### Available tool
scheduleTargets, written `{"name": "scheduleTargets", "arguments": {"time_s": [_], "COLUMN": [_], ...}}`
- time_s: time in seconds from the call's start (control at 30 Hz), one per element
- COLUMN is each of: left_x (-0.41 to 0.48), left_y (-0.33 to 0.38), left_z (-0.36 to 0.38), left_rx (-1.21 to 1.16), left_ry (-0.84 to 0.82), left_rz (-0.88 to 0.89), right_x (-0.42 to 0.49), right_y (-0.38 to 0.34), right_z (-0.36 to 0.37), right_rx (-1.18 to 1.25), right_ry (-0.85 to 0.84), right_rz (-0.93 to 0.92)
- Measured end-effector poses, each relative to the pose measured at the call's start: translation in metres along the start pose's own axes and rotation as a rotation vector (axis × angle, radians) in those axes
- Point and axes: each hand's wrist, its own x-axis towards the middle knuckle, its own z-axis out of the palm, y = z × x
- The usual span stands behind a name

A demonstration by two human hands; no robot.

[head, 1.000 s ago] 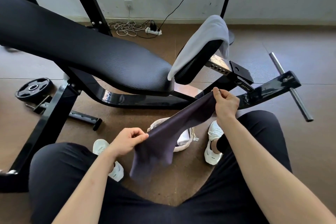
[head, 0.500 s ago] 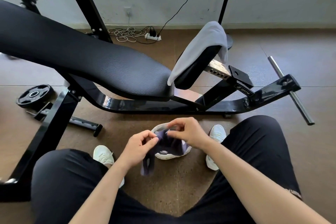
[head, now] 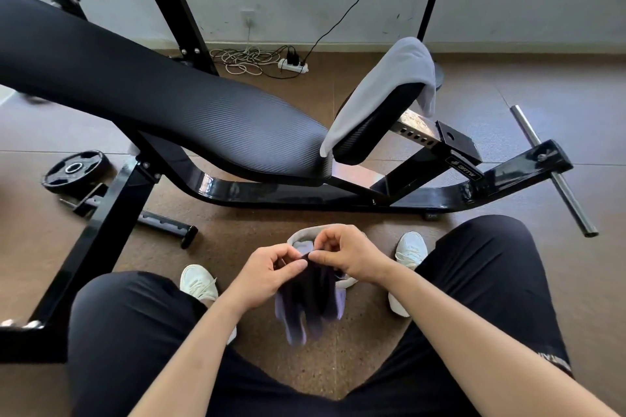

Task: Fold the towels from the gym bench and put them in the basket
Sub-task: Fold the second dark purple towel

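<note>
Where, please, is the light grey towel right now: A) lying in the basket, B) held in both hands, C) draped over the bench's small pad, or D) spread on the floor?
C: the light grey towel hangs over the small pad, while the left hand and right hand pinch the dark towel instead.

Left middle, flat on the brown floor: a black weight plate. Just below and to the right, a loose black post with a row of holes. Upper centre, by the wall: a white power strip beside tangled white cable, and a thin black cord running up the wall.
</note>
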Motion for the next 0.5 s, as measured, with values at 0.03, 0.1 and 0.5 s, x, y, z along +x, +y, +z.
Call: {"name": "scheduleTargets", "arguments": {"time_s": [0.03, 0.1, 0.5], "left_x": [0.000, 0.000, 0.000], "left_y": [0.001, 0.002, -0.005], "left_z": [0.000, -0.002, -0.014], "left_rx": [0.005, 0.025, 0.086], "left_ry": [-0.024, -0.056, 0.010], "left_rz": [-0.008, -0.020, -0.065], "right_x": [0.000, 0.002, 0.003], "right_y": [0.000, -0.002, -0.001], "right_z": [-0.003, -0.009, -0.075], "right_rx": [-0.011, 0.020, 0.324], "right_ry": [0.047, 0.159, 0.885], "right_rz": [-0.011, -0.014, 0.095]}}
